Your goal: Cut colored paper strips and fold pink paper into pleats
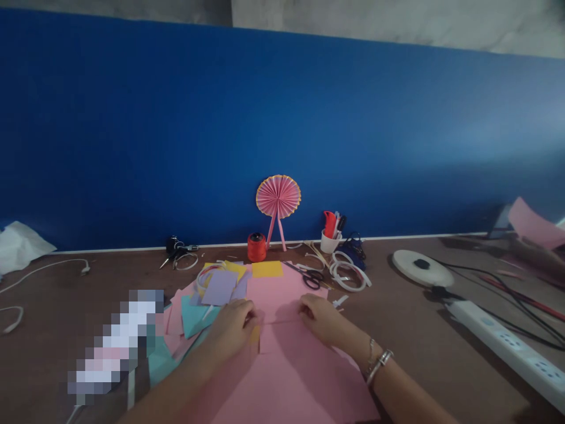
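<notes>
A large pink paper sheet [282,377] lies on the brown table in front of me, with a fold line running across it between my hands. My left hand [232,327] presses on the left end of that fold, fingers curled down onto the paper. My right hand [322,318] pinches the right end of the fold; a bracelet sits on its wrist. More paper pieces lie just beyond: purple [219,287], yellow [267,269] and teal [194,318].
A finished pink paper fan [278,197] stands against the blue wall, beside a red tape roll [256,247] and a white cup of pens [330,238]. Black scissors [311,278], white hoops [348,274], a power strip [507,347] and cables lie to the right.
</notes>
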The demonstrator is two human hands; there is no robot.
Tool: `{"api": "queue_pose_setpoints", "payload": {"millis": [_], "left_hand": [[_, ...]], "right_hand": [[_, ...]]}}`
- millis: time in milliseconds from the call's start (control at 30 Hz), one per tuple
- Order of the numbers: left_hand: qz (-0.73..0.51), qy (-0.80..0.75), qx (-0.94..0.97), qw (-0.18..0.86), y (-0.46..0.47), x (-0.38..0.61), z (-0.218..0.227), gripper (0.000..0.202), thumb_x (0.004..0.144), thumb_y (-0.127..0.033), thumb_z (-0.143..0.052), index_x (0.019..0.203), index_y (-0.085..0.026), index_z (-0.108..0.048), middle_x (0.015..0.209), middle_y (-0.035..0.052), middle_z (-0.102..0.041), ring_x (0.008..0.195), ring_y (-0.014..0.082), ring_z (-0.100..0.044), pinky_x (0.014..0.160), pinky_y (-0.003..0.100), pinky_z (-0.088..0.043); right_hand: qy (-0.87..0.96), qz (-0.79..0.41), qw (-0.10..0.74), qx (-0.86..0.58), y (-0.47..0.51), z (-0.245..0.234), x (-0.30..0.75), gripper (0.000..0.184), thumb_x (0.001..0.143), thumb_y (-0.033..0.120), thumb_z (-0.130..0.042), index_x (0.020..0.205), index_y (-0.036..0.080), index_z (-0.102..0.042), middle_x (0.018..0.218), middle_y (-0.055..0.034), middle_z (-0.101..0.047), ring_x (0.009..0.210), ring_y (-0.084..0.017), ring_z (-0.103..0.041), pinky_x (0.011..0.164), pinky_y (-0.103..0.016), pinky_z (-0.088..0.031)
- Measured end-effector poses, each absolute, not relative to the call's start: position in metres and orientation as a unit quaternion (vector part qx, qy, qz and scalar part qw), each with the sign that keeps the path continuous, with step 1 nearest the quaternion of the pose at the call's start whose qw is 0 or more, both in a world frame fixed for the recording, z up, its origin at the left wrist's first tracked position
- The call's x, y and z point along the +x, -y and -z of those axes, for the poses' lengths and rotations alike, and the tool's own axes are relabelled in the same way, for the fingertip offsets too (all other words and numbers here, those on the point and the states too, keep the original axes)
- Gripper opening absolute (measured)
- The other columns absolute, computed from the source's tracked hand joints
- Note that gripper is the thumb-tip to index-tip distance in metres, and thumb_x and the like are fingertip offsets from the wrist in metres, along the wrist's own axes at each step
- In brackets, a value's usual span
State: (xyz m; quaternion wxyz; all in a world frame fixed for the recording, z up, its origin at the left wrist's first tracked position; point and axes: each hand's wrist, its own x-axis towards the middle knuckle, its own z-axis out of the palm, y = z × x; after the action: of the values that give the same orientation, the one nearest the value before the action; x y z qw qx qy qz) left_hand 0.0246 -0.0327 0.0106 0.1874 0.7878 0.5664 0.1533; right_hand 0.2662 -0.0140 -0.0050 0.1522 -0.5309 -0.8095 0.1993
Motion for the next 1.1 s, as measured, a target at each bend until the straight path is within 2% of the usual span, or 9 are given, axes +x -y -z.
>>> {"api": "queue_pose_setpoints", "payload": {"millis": [167, 267, 367, 467, 633, 800, 900, 1033, 1100], "left_hand": [[-0.144, -0.532, 0.829, 0.093, 0.040, 0.030, -0.009, 0.026, 0.085, -0.012, -0.043, 0.099, -0.023, -0.062, 0.099, 0.0049, -0.059, 0.096, 0.0221, -0.052, 0.080, 0.034, -0.035], [-0.116, -0.467, 0.876, 0.033, 0.041, 0.034, -0.001, 0.031, 0.086, -0.010, -0.044, 0.106, -0.027, -0.061, 0.105, 0.0056, -0.055, 0.100, 0.0232, -0.048, 0.082, 0.036, -0.034], [-0.083, -0.426, 0.901, 0.009, 0.040, 0.038, 0.004, 0.025, 0.086, -0.012, -0.046, 0.103, -0.023, -0.062, 0.105, 0.0070, -0.055, 0.099, 0.0238, -0.046, 0.082, 0.037, -0.034], [-0.060, -0.424, 0.904, 0.006, 0.041, 0.039, 0.000, 0.022, 0.086, -0.011, -0.046, 0.096, -0.021, -0.063, 0.100, 0.0070, -0.056, 0.096, 0.0236, -0.046, 0.080, 0.037, -0.035], [-0.064, -0.466, 0.882, -0.007, 0.043, 0.032, -0.008, 0.021, 0.084, -0.012, -0.050, 0.076, -0.020, -0.068, 0.089, 0.0075, -0.058, 0.091, 0.0244, -0.047, 0.074, 0.038, -0.034], [-0.075, -0.494, 0.866, -0.005, 0.041, 0.026, -0.006, 0.022, 0.080, -0.010, -0.053, 0.067, -0.019, -0.068, 0.083, 0.0067, -0.061, 0.087, 0.0242, -0.050, 0.072, 0.037, -0.037], [-0.149, -0.512, 0.845, 0.042, 0.035, 0.023, 0.001, 0.022, 0.078, -0.010, -0.051, 0.067, -0.020, -0.067, 0.085, 0.0049, -0.062, 0.086, 0.0220, -0.052, 0.075, 0.036, -0.040], [-0.366, -0.517, 0.771, 0.068, 0.028, 0.015, 0.009, 0.042, 0.068, -0.001, -0.037, 0.098, -0.019, -0.061, 0.100, 0.0069, -0.059, 0.097, 0.0214, -0.052, 0.085, 0.035, -0.043], [-0.435, -0.511, 0.739, 0.066, 0.029, 0.013, 0.009, 0.039, 0.067, -0.003, -0.036, 0.097, -0.019, -0.057, 0.095, 0.0076, -0.059, 0.094, 0.0216, -0.053, 0.084, 0.035, -0.044]], "right_hand": [[0.854, -0.104, 0.123, -0.494, 0.023, -0.005, 0.260, 0.029, 0.079, 0.004, -0.045, 0.101, 0.017, -0.059, 0.096, -0.0079, -0.056, 0.088, -0.019, -0.049, 0.074, -0.029, -0.034], [0.896, -0.048, 0.073, -0.436, 0.028, -0.008, 0.254, 0.038, 0.083, 0.004, -0.043, 0.110, 0.024, -0.060, 0.096, -0.0066, -0.054, 0.087, -0.019, -0.046, 0.075, -0.031, -0.031], [0.916, -0.038, 0.062, -0.394, 0.028, -0.007, 0.250, 0.040, 0.085, 0.006, -0.045, 0.114, 0.028, -0.061, 0.094, -0.0059, -0.054, 0.087, -0.019, -0.045, 0.073, -0.031, -0.028], [0.917, -0.040, 0.055, -0.393, 0.025, -0.008, 0.252, 0.035, 0.084, 0.007, -0.046, 0.105, 0.027, -0.067, 0.091, -0.0061, -0.056, 0.085, -0.018, -0.045, 0.072, -0.031, -0.027], [0.903, -0.046, 0.047, -0.425, 0.023, -0.014, 0.264, 0.027, 0.078, 0.006, -0.050, 0.080, 0.022, -0.071, 0.089, -0.0059, -0.060, 0.086, -0.019, -0.048, 0.074, -0.033, -0.026], [0.903, -0.037, 0.068, -0.424, 0.025, -0.021, 0.271, 0.019, 0.078, 0.012, -0.052, 0.077, 0.021, -0.069, 0.086, -0.0052, -0.063, 0.087, -0.020, -0.050, 0.078, -0.035, -0.027], [0.906, -0.012, 0.068, -0.418, 0.025, -0.020, 0.266, 0.019, 0.082, 0.016, -0.049, 0.074, 0.017, -0.066, 0.083, -0.0072, -0.064, 0.085, -0.020, -0.051, 0.077, -0.035, -0.028], [0.896, -0.007, 0.105, -0.432, 0.021, -0.014, 0.261, 0.018, 0.080, 0.012, -0.049, 0.071, 0.016, -0.064, 0.077, -0.0074, -0.065, 0.079, -0.019, -0.052, 0.078, -0.034, -0.031], [0.875, -0.023, 0.161, -0.455, 0.020, -0.011, 0.261, 0.017, 0.076, 0.009, -0.049, 0.070, 0.017, -0.064, 0.075, -0.0065, -0.065, 0.078, -0.019, -0.053, 0.077, -0.032, -0.033]]}}
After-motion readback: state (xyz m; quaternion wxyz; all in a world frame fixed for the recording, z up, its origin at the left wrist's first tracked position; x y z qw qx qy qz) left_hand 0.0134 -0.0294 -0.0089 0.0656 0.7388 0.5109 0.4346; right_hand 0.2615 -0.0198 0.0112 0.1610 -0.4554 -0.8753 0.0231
